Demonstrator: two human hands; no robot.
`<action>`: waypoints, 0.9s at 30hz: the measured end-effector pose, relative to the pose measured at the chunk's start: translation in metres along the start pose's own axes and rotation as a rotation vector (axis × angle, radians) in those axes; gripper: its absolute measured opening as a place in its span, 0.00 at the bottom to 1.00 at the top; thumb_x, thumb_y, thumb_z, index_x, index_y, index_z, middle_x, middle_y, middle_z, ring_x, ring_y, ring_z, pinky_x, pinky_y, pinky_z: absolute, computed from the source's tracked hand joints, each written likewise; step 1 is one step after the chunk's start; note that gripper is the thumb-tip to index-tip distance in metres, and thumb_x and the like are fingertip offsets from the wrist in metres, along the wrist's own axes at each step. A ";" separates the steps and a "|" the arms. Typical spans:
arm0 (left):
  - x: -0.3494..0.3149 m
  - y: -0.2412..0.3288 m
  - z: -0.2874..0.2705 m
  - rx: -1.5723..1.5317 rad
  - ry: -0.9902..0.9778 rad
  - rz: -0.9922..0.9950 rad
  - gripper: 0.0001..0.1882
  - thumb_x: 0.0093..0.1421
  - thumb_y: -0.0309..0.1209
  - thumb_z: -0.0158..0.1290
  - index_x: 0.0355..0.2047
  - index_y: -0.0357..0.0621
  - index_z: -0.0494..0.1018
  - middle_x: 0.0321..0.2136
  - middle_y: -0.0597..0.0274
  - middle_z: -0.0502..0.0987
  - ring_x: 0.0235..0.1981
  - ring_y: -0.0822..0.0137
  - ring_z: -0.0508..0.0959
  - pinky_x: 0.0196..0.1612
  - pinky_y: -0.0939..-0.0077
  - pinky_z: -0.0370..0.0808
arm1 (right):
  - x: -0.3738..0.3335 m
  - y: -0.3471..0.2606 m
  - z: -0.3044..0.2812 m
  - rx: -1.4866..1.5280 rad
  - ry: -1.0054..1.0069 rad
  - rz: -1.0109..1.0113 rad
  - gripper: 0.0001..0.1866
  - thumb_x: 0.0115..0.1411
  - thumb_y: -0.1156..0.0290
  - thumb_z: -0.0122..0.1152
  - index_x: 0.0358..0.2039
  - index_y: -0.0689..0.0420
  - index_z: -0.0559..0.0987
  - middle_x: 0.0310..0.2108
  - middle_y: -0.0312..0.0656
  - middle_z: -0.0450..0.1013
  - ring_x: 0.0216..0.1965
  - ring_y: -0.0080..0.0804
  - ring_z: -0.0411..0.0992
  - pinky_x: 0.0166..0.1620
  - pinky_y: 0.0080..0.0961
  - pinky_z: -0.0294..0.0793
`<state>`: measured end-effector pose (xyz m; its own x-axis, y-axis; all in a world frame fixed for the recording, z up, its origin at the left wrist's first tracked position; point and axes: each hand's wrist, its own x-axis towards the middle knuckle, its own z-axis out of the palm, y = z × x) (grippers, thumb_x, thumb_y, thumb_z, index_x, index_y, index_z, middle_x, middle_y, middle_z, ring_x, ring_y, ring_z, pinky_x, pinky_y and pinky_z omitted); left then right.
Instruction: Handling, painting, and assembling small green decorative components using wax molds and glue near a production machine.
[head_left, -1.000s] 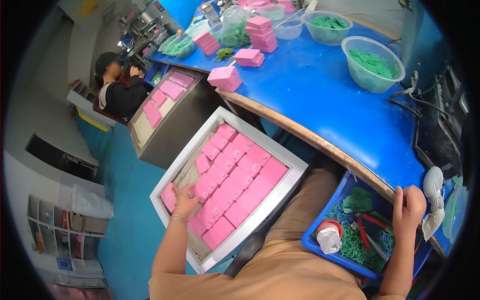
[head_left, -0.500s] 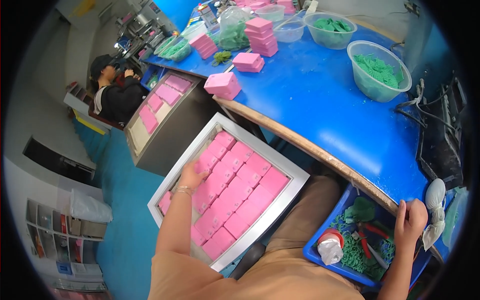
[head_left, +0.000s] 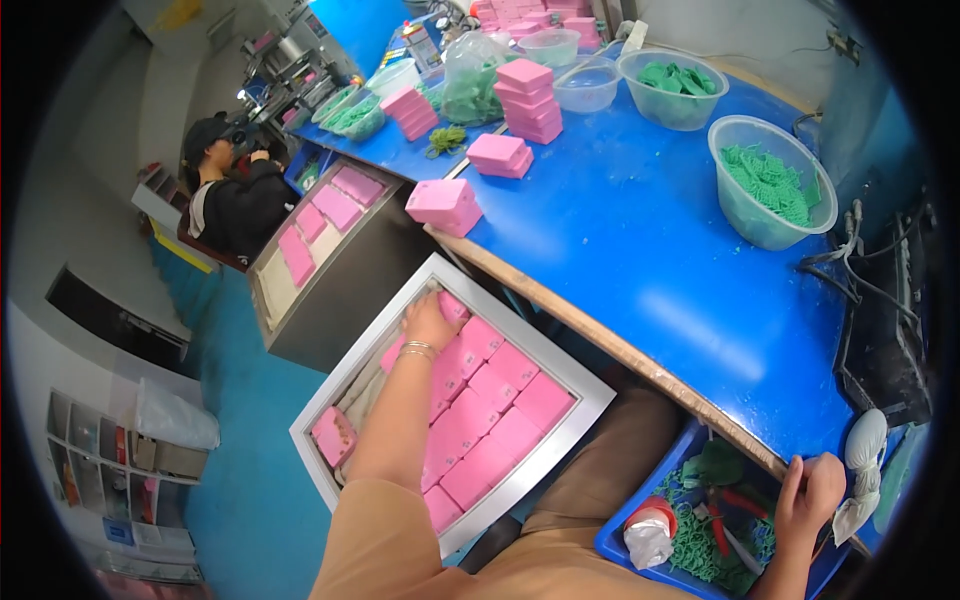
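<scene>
A pink box [head_left: 449,306] at the far corner of the white-framed tray [head_left: 585,398] is covered by the left hand [head_left: 428,322], which lies palm down on it with the fingers curled over its top; whether it is gripped or only pressed cannot be told. Around that hand, toward the body and to its right, the tray is filled with rows of pink boxes [head_left: 500,410] lying flat and touching one another. On the hand's near left a bare strip of the tray is seen, with a single pink box [head_left: 334,433] apart at the near corner.

The right hand [head_left: 812,495] is rested, fingers bent, on the edge of the blue table [head_left: 640,240], well apart from the tray and just above a blue bin [head_left: 700,530] of green pieces.

The step is judged to be the seating or lifting of the corner box. It would be done well if the box were kept level and square with its neighbours, so that the row is not pushed askew. Pressure is best kept even across the top, since a tilted box could jam against the frame.

Beyond the left hand, more pink boxes [head_left: 444,204] are stacked on the table.
</scene>
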<state>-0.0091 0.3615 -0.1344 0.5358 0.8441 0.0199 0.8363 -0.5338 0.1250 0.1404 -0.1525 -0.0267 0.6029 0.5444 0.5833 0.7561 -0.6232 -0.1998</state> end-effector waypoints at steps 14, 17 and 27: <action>-0.083 0.000 -0.048 -1.924 -0.374 0.027 0.31 0.51 0.44 0.60 0.50 0.46 0.62 0.41 0.55 0.70 0.39 0.66 0.73 0.38 0.76 0.73 | 0.002 0.000 -0.002 0.095 0.084 -0.014 0.10 0.49 0.79 0.57 0.18 0.59 0.65 0.16 0.43 0.60 0.19 0.40 0.59 0.24 0.34 0.52; -0.148 0.052 -0.067 -2.310 -0.861 0.168 0.32 0.50 0.44 0.61 0.52 0.50 0.61 0.38 0.57 0.70 0.36 0.65 0.73 0.35 0.76 0.73 | -0.005 0.002 -0.011 0.375 0.071 0.220 0.06 0.51 0.81 0.54 0.20 0.61 0.68 0.18 0.41 0.63 0.19 0.31 0.61 0.23 0.28 0.57; -0.284 0.184 -0.139 -0.921 -0.236 1.065 0.31 0.43 0.31 0.65 0.49 0.47 0.66 0.44 0.55 0.66 0.47 0.58 0.68 0.49 0.69 0.68 | -0.024 -0.098 -0.048 1.711 -0.415 0.454 0.23 0.47 0.67 0.67 0.37 0.59 0.64 0.35 0.38 0.66 0.38 0.23 0.68 0.40 0.19 0.70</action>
<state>-0.0233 0.0306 0.0206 0.9326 -0.0089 0.3607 -0.2941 -0.5977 0.7458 0.0391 -0.1312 0.0163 0.6286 0.7712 0.1009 -0.2285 0.3071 -0.9239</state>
